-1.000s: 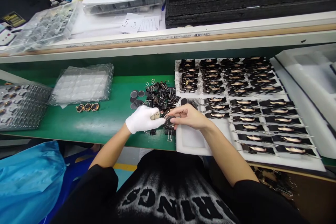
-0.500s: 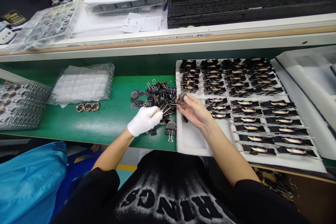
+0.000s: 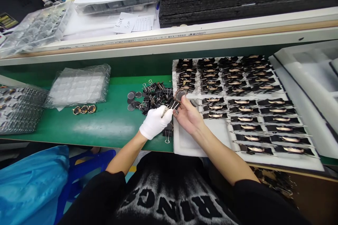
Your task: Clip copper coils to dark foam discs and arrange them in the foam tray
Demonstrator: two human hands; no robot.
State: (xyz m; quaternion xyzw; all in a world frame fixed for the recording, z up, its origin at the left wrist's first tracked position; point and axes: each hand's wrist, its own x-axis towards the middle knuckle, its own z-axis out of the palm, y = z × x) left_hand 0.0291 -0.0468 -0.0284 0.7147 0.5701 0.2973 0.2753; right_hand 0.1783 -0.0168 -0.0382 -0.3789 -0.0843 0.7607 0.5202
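"Arms (image 3: 221, 153) first! How do they go?"

"Up from the bottom of the frame, leaning in, with the hands close together near the middle. The left hand (image 3: 157, 122) wears a white glove, and its thumb and finger pinch a black clip (image 3: 173, 103). The right hand (image 3: 190, 116) is bare, palm turned partly up. It holds a round dark disc (image 3: 180, 95), thumb on the disc's edge, other fingers curled below."

"Which way does the clip point?"

"Its thin silver wires slant, low on the left, high on the right. Fingers hide some of it."

"And the disc?"

"Just above the clip, a bit right of the middle. Its flat face looks up. It's round, as long as it is wide."

"What's near?"

"A heap of clips (image 3: 157, 93) on the green table (image 3: 105, 126), just left, and a white foam tray (image 3: 203, 139) on the right."
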